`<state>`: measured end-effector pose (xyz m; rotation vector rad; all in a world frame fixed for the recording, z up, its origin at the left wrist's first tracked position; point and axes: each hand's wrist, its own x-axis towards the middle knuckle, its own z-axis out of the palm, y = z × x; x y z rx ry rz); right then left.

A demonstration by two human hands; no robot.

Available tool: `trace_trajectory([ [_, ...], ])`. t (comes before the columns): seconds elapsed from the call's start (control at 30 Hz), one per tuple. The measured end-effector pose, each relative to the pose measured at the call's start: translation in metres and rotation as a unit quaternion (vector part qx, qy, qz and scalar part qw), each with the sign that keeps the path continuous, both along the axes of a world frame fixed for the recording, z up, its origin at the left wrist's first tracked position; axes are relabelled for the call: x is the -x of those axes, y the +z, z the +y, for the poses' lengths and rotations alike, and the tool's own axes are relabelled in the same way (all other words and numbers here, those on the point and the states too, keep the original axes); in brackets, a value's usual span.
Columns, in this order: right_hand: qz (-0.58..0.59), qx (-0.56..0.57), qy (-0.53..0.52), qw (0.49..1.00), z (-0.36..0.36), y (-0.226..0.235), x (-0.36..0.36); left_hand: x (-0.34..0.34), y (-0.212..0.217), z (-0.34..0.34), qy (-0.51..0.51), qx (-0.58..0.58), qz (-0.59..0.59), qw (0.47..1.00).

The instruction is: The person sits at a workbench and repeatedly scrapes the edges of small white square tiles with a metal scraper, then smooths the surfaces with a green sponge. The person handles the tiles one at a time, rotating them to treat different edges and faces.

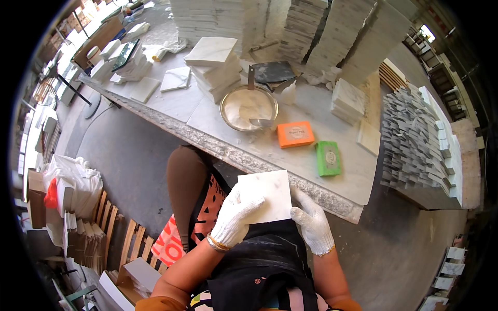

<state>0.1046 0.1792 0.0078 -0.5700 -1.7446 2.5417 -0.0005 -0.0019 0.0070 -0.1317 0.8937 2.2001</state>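
Observation:
A square white marble tile [275, 194] with faint grey marks is held up over my lap, before the table's rough front edge. My gloved left hand [232, 215] grips its left side, thumb lying across the face and the other fingers behind. On the opposite edge my gloved right hand [315, 225] holds the tile, its thumb by the rim and its fingers partly hidden. Beyond the tile, on the table, lie an orange hand pad [296, 139] and a green one [328, 159]. A round metal bowl [223, 115] of whitish paste stands behind them, with a flat metal blade [262, 123] in it.
The stone-topped table [207, 116] has a jagged front edge. Tile stacks [211, 52] stand on it, with tall slab piles [311, 31] behind. A large stack of tile strips [415, 140] is at the right. Wooden pallets [136, 241] and boxes lie at the lower left.

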Motion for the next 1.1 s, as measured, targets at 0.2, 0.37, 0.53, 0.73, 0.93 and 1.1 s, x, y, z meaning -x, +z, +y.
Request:
trace_trajectory([
  [0.2,-0.066,0.045,0.034,0.996,0.012,0.017,-0.013,0.002,-0.015,-0.003,-0.012,0.006,-0.002,1.0],
  [0.37,-0.044,-0.038,0.013,0.998,0.002,0.016,-0.001,0.002,-0.009,0.005,-0.083,0.004,-0.112,0.99],
  [0.53,-0.045,-0.061,0.001,0.997,0.0,0.012,-0.004,0.01,-0.012,0.003,-0.13,-0.056,-0.138,0.98],
  [0.73,-0.029,-0.049,-0.034,0.998,-0.005,0.018,-0.005,0.008,-0.012,0.006,-0.134,-0.045,-0.155,0.978],
  [0.93,-0.013,-0.013,-0.045,0.999,-0.002,0.022,-0.004,0.007,-0.019,0.007,-0.152,-0.027,-0.126,0.98],
  [1.1,0.01,0.027,-0.085,0.996,0.009,0.021,-0.009,0.003,-0.033,0.0,-0.237,-0.021,-0.04,0.97],
])
